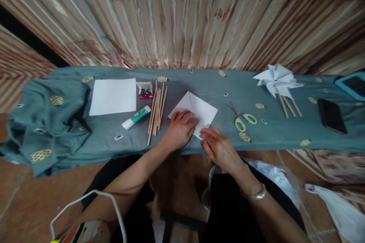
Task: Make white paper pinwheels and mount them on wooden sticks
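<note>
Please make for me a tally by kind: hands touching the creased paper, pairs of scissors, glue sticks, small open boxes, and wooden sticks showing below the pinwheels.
Hands touching the creased paper: 2 (left hand, right hand)
Scissors: 1
Glue stick: 1
Small open box: 1
Wooden sticks below the pinwheels: 3
Total: 8

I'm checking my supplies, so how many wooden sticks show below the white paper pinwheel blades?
3, side by side below the white paper pinwheel blades: a left thin tan wooden stick, a middle one and a right one. Others may be hidden beneath.
</note>
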Tool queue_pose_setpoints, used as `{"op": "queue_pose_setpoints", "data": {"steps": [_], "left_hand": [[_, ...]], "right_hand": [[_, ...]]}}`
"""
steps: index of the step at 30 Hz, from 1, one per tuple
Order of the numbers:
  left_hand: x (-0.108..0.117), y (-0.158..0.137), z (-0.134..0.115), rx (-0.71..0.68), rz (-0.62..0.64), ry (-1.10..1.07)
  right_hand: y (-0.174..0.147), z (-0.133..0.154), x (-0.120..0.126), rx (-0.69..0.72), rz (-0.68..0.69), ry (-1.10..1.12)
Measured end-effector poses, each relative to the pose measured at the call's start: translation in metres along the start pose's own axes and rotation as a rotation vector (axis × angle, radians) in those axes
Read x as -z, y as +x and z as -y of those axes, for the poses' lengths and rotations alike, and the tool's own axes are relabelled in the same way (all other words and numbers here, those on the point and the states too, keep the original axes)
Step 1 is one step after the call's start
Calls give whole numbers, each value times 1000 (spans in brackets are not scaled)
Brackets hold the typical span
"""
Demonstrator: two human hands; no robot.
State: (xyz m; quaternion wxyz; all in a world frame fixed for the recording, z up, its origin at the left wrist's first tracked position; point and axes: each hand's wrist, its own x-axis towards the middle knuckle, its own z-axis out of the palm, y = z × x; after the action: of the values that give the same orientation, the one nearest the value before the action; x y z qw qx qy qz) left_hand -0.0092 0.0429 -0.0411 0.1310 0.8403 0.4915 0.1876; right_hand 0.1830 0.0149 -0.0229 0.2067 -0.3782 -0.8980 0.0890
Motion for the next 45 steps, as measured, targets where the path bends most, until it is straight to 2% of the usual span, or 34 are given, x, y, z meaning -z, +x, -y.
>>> {"op": "queue_pose_setpoints", "data": {"steps": [5,9,14,20,25,29,32,35,40,45], "left_hand": [[-1,0,1,10,-8,23],[-1,1,1,13,5,31],[0,0,-2,27,7,7],[11,-8,-2,36,-43,-52],[40,-27,28,104,-229,-58],[69,-51,66,244,-388,-31],[86,-70,86,359,-429,23],[94,-88,96,438,-374,64],[97,-107,99,495,-173,110],[95,-106,97,541,-161,107]], "right_hand": [[1,4,7,-53,29,142],[8,4,12,-138,-17,259],[23,-5,10,-204,-116,190],[45,-16,-6,-262,-202,132],[57,-14,-19,-297,-270,152],[61,-11,-26,-297,-265,149],[61,-12,-29,-303,-271,150],[61,-15,-29,-324,-291,164],[63,-14,-28,-364,-260,197],[66,-8,-29,-339,-251,215]]}}
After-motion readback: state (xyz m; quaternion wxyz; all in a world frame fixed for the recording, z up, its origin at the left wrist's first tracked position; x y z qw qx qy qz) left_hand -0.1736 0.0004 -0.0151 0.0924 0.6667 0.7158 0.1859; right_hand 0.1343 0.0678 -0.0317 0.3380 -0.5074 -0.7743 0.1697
